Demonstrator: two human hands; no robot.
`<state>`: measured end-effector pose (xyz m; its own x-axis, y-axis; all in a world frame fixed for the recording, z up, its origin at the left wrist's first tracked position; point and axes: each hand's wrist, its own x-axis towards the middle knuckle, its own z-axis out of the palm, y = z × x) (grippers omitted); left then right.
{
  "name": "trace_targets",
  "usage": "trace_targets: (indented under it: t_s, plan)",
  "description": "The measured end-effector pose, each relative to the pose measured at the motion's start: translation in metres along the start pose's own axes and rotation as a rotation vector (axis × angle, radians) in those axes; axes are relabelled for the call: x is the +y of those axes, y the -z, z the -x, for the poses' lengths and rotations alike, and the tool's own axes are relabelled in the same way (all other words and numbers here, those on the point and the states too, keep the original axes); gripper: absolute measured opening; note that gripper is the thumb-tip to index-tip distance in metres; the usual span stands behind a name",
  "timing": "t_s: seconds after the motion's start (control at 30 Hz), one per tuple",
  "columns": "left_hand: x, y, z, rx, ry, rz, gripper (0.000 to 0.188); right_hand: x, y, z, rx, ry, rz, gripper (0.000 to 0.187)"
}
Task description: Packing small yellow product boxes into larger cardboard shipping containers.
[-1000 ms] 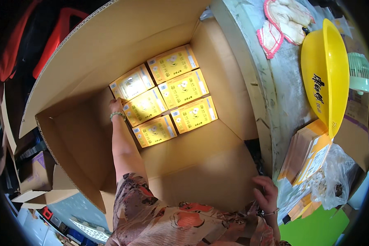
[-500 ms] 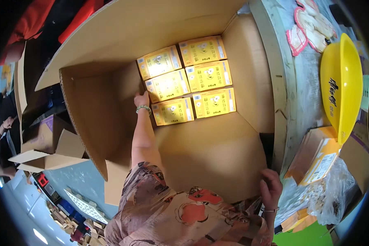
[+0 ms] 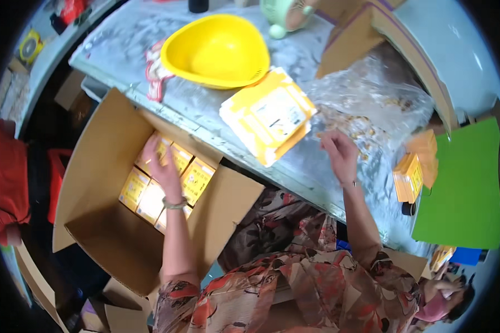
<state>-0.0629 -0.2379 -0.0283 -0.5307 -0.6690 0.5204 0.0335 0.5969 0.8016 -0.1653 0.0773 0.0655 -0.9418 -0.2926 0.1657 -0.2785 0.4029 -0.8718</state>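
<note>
Several small yellow boxes lie in rows on the bottom of a large open cardboard carton. Over them is my left hand, its fingers spread and nothing in its grasp. A bracelet circles that wrist, and the hand hides some of the boxes. My right hand hovers above the table, with its fingers loosely bent and no object visible in them. It is nearest to a stack of flat yellow-and-white cartons and a clear plastic bag with small brown bits in it.
A yellow plastic basin stands behind the stack, with pink-edged white gloves beside it. A pale green device and an open brown carton are at the back. To the right are an orange-yellow stack and a green panel.
My view has swung right toward the table. My left hand has lifted from beside the boxes to above them with fingers spread. My right hand has moved from the carton's edge to over the table.
</note>
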Motion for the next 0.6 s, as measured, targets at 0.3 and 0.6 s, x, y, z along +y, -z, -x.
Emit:
trace_targets:
  t_s: [0.3, 0.6]
  plan:
    - [0.108, -0.107, 0.036, -0.511, -0.35, -0.363, 0.046, 0.036, -0.031, -0.113, -0.064, 0.289, 0.456, 0.028]
    - [0.099, -0.101, 0.042, -0.575, -0.417, -0.317, 0.042, -0.004, -0.026, -0.127, -0.312, 0.096, 0.816, 0.047]
